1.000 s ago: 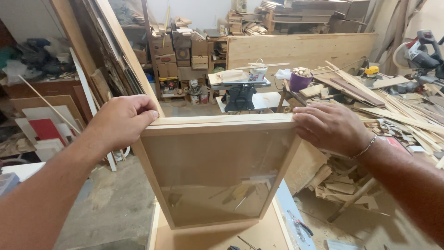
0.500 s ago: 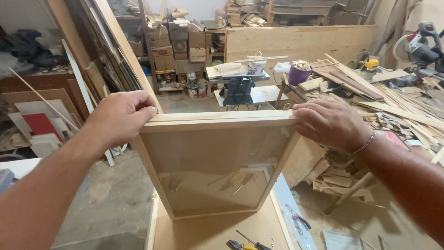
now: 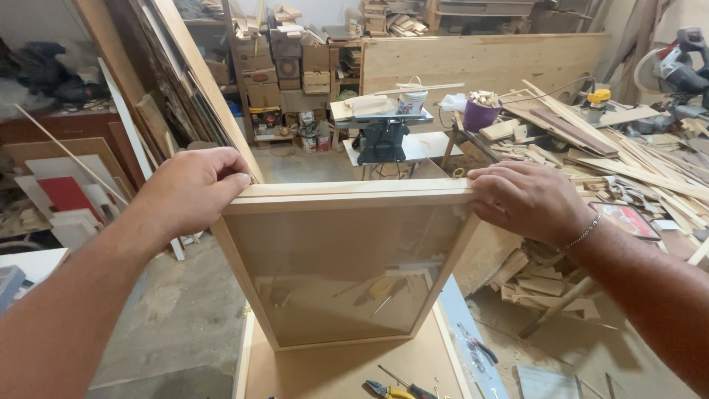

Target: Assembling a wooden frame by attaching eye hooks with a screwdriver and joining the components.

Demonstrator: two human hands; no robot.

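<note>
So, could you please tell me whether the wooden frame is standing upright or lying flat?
Upright, roughly. The wooden frame stands on its lower edge on the board, with the left hand and right hand gripping its top rail.

Even, fairly bright daylight-like light fills the shop, strongest at 12 o'clock on the pale back wall. Shadows are soft; the darkest corner lies at 9 to 10 o'clock. The pane [image 3: 343,273] carries a dull haze, no hard glare. Focus is sharp throughout. Wide-lens stretch bends the forearms at 7 and 4 o'clock.
</note>
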